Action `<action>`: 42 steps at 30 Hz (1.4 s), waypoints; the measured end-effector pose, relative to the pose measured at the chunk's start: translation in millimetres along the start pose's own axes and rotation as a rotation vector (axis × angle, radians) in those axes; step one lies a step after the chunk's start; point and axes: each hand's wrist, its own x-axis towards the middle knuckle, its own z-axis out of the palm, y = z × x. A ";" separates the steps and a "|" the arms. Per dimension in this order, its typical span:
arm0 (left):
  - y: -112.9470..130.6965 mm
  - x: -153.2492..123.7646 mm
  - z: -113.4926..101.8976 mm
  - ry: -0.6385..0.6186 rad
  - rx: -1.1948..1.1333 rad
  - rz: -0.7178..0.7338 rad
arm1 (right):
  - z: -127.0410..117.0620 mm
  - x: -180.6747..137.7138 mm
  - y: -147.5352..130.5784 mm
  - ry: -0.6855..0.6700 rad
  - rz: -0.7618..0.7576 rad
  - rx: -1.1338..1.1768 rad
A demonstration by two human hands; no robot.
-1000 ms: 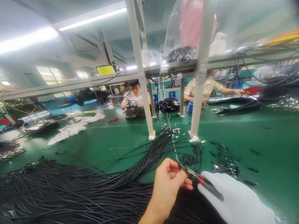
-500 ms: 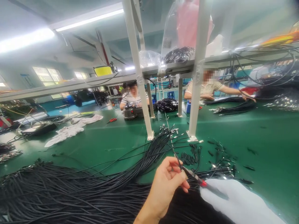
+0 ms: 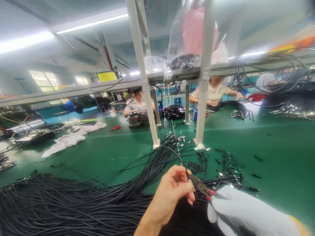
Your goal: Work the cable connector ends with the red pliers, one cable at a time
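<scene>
Bare, my left hand (image 3: 173,190) pinches a black cable (image 3: 183,160) close to its metal connector (image 3: 192,185) between thumb and fingers. My right hand (image 3: 246,206), in a white glove, is closed around a pair of pliers (image 3: 201,188) with red and dark handles. The pliers' jaws meet the connector end beside my left fingertips; whether they grip it I cannot tell. Behind my left hand lies a bundle of black cables (image 3: 157,164) with metal ends. A broad heap of black cables (image 3: 73,203) covers the near left of the green table (image 3: 118,144).
Loose black connector pieces (image 3: 228,167) are scattered right of my hands. Pale shelf posts (image 3: 201,114) rise from the table ahead. White gloves (image 3: 71,141) and red-handled scissors (image 3: 115,128) lie on the left. Two people sit across; one person's hand (image 3: 238,95) is stretched out near a cable bundle.
My gloved hand has turned the pliers, and their handles now show spread apart. My left hand keeps hold of the cable. Across the table, a person's arm and cable bundle have shifted.
</scene>
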 end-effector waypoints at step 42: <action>-1.8 3.2 -3.7 0.213 0.087 0.112 | 8.6 11.3 2.5 0.245 0.012 -0.289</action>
